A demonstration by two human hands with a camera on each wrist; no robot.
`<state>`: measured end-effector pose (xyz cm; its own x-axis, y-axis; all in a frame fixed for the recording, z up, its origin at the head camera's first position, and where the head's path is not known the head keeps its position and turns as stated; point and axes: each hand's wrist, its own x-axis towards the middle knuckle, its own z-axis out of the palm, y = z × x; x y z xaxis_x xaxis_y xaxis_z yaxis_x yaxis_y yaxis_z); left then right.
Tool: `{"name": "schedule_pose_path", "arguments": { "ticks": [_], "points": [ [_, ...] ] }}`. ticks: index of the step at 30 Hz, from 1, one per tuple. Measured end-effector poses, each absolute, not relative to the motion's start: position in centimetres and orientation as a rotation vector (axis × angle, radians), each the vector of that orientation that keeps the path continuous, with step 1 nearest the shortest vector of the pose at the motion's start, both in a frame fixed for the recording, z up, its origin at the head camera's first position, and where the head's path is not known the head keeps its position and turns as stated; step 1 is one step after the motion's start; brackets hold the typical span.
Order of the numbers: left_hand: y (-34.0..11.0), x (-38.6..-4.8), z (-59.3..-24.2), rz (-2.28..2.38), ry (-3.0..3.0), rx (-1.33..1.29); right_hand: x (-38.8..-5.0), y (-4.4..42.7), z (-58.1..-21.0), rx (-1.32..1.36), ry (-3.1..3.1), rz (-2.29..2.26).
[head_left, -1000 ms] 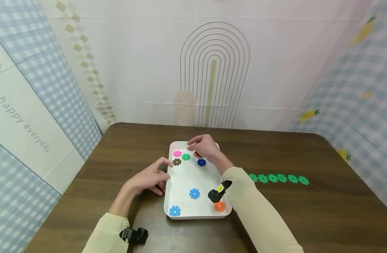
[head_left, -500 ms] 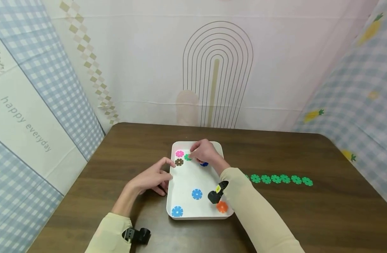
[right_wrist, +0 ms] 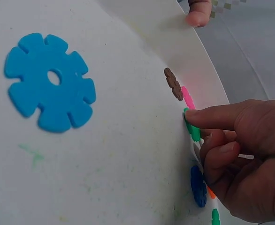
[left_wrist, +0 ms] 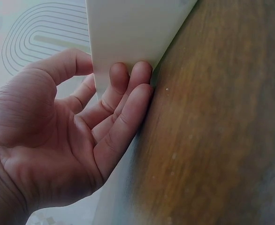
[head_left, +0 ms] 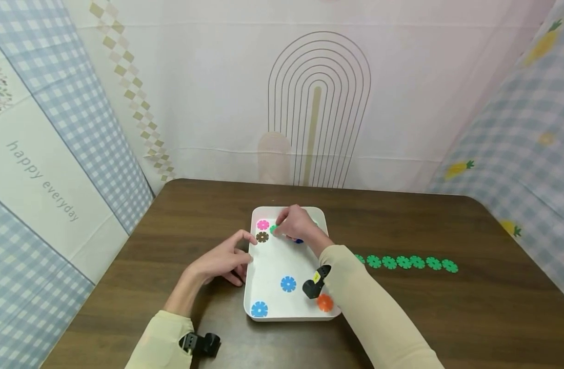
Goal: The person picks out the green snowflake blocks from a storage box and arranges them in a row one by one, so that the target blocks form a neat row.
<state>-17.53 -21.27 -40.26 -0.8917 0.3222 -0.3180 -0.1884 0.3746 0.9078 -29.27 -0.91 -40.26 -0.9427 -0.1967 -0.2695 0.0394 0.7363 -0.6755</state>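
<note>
In the head view a white tray (head_left: 268,266) holds several flower-shaped plastic discs. My left hand (head_left: 222,259) grips the tray's left wall. In the left wrist view, its lower fingers (left_wrist: 123,108) lie against the outside of that wall. At the tray's far end, my right hand (head_left: 297,224) pinches a green disc (right_wrist: 192,126) between thumb and finger and partly hides it. A pink disc (head_left: 263,225) and a brown disc (head_left: 262,237) lie just left of it. Under the right hand, a dark blue disc (right_wrist: 198,186) is mostly covered in the head view.
Two light blue discs lie nearer me in the tray, one mid-tray (head_left: 288,284) and one at the near-left corner (head_left: 259,309). An orange disc (head_left: 325,302) is near right. Right of the tray, a row of green discs (head_left: 404,262) lies on the brown table (head_left: 471,307).
My right hand has come down and slightly toward me onto the green disc, covering more of the dark blue one. My left hand has kept its place at the tray.
</note>
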Motion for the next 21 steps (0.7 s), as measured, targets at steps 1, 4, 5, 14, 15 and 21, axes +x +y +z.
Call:
{"name": "schedule_pose_path", "arguments": {
  "ticks": [1,4,5,14,15,21],
  "points": [
    [-21.2,-17.5,-40.2,1.536,2.194,0.115,-29.2,-0.9,-40.2,-0.139,2.63,-1.014],
    [-21.2,-17.5,-40.2,1.537,2.197,0.114,-28.9,-0.8,-40.1,-0.195,2.67,-0.985],
    [-21.2,-17.4,-40.2,1.538,2.197,0.115,-28.8,-0.8,-40.1,-0.215,2.682,-0.976],
    [-21.2,-17.4,-40.4,1.535,2.201,0.11,-28.3,-0.5,-40.2,-0.344,2.705,-0.972],
    [-21.2,-17.4,-40.4,1.535,2.201,0.11,-28.2,-0.5,-40.1,-0.35,2.702,-0.977],
    [-21.1,-17.4,-40.3,1.536,2.202,0.115,-28.1,0.0,-40.0,-0.39,2.691,-0.994]
  ]
}}
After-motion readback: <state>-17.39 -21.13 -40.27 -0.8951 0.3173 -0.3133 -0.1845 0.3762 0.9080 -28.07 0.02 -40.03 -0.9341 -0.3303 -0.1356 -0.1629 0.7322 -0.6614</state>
